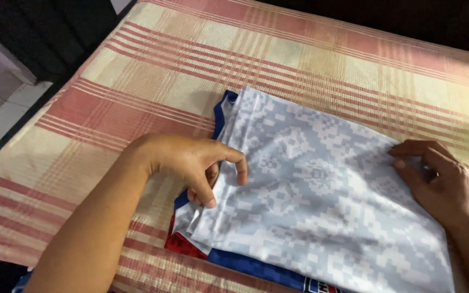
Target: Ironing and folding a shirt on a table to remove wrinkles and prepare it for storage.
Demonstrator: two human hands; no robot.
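Observation:
A folded garment (321, 206) lies on a plaid bedsheet (153, 70). Its upper layer is pale grey-white with a blocky pixel pattern, and blue and red edges show beneath at the left and bottom. My left hand (196, 165) pinches the left edge of the pale layer between thumb and fingers. At the garment's right edge, my right hand (435, 182) grips the fabric with curled fingers.
The red, cream and tan plaid sheet covers a bed or mattress that fills most of the view. A tiled floor (1, 114) shows past the left edge. The far background is dark.

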